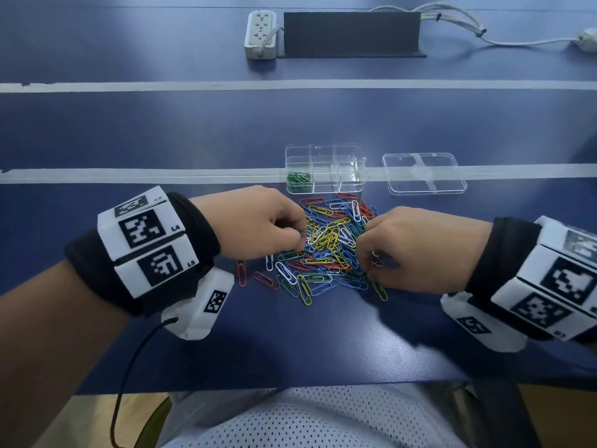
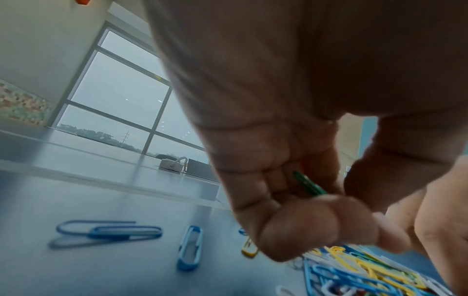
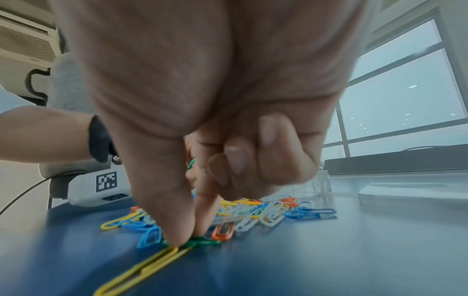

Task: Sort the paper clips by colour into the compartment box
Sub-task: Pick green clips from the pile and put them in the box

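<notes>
Both hands work the light, slippery paper clips (image 1: 326,250): left hand (image 1: 258,221) clutches a green clip (image 2: 309,184), right hand (image 1: 416,250) pinches another green one (image 3: 202,242) by its loop.

We see a smooth, slightly glossy dark blue table top (image 1: 193,130), a clear glossy plastic compartment box (image 1: 352,187), and colour-coated shiny paper clips (image 1: 326,250).
</notes>
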Motion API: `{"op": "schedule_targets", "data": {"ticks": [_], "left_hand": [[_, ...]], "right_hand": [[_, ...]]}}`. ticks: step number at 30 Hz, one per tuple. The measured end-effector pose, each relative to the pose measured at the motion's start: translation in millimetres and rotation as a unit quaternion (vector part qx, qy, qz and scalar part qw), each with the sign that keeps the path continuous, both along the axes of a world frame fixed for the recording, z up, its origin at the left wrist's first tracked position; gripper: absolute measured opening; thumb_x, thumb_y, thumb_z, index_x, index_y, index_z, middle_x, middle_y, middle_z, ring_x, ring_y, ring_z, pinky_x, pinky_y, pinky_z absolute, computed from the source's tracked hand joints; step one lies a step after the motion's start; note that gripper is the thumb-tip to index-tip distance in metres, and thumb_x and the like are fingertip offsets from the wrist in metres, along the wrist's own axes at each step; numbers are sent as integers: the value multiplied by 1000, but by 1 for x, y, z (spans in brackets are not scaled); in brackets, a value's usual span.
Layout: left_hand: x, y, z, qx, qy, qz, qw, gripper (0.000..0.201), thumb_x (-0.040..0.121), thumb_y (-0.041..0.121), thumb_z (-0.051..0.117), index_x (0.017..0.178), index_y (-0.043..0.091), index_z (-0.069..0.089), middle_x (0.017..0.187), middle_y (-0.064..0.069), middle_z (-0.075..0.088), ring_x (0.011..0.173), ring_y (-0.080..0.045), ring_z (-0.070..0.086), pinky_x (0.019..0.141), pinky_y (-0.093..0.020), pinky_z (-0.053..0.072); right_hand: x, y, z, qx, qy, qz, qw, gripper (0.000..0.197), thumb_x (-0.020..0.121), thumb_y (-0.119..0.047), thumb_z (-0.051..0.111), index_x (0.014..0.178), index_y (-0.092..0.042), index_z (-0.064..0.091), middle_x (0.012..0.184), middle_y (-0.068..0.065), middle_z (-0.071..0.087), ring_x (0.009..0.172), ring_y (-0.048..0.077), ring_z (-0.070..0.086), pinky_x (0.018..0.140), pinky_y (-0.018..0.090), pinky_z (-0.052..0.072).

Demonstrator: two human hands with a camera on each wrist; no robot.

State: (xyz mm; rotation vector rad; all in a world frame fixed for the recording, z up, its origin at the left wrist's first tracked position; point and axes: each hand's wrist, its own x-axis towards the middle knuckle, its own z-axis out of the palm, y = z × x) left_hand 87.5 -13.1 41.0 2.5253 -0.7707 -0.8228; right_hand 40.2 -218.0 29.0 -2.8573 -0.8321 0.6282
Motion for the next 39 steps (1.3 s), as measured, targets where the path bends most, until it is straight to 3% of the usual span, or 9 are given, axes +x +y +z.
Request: {"op": "schedule_targets", "data": {"ticks": [9, 11, 14, 19, 24, 28, 33, 37, 39], "left_hand": [[1, 6, -2, 3, -27, 10, 1000, 20, 82, 20, 53, 75, 32, 68, 45, 21, 54, 44, 4, 47, 44, -4, 33], [1, 8, -3, 1, -33, 9, 999, 22, 82, 17, 52, 83, 32, 68, 51, 15, 56, 49, 3, 48, 48, -4, 35], [1, 9, -4, -13, -20, 10, 1000, 29, 82, 12, 49, 97, 32, 64, 64, 5, 54, 55, -5, 44, 56, -10, 38], [-1, 7, -1, -13, -23, 14, 1000, 19, 82, 14, 46, 71, 29, 52, 61, 9, 52, 55, 0, 45, 51, -9, 34], [-5, 5, 0, 11, 37, 8, 999, 14, 73, 31, 41, 62, 23, 39, 56, 5, 41, 53, -9, 35, 57, -27, 32], [-4, 6, -3, 29, -11, 10, 999, 20, 74, 31, 52, 61, 20, 41, 49, 5, 43, 48, -8, 37, 53, -25, 32], [-2, 8, -9, 77, -90, -11, 993, 17, 78, 37, 64, 69, 28, 52, 54, 10, 44, 52, -1, 41, 57, -23, 34], [-2, 6, -11, 93, -111, -17, 989, 11, 79, 39, 65, 81, 29, 64, 59, 12, 46, 56, 1, 41, 64, -21, 36], [-2, 5, -11, 100, -121, -28, 987, 9, 80, 36, 64, 81, 27, 66, 58, 11, 47, 55, 1, 41, 64, -21, 37]], "right_hand": [[-3, 2, 1, -20, 2, -3, 1000, 12, 81, -30, 53, 86, -23, 61, 87, -7, 56, 81, 17, 52, 80, 33, 49], [-5, 3, 2, -28, 8, -1, 1000, 11, 82, -32, 53, 89, -25, 60, 87, -10, 49, 81, 14, 47, 82, 31, 48], [-4, 5, 1, -38, 5, -2, 999, 12, 81, -30, 54, 89, -24, 61, 91, -7, 55, 86, 18, 53, 83, 34, 49], [-1, 6, 1, -15, -5, -22, 1000, 13, 78, -30, 52, 79, -19, 59, 82, -4, 59, 77, 19, 53, 75, 36, 50], [1, 13, 10, 62, 13, -85, 994, 20, 76, -28, 51, 63, -26, 36, 55, -5, 45, 52, 12, 40, 57, 30, 39], [2, 21, 4, 75, 28, -76, 994, 5, 79, -20, 53, 82, -23, 51, 53, -10, 45, 52, 5, 42, 54, 19, 34], [11, 22, 10, 79, 14, -70, 994, 23, 85, -13, 47, 96, -20, 67, 54, -18, 44, 53, -3, 43, 58, 6, 32], [19, 24, 18, 79, 20, -79, 994, 30, 88, -13, 47, 98, -28, 70, 68, -9, 63, 63, 8, 54, 65, 19, 41], [24, 25, 23, 87, 11, -95, 992, 30, 87, -12, 50, 97, -31, 72, 59, -10, 58, 58, 7, 52, 60, 15, 40]]}}
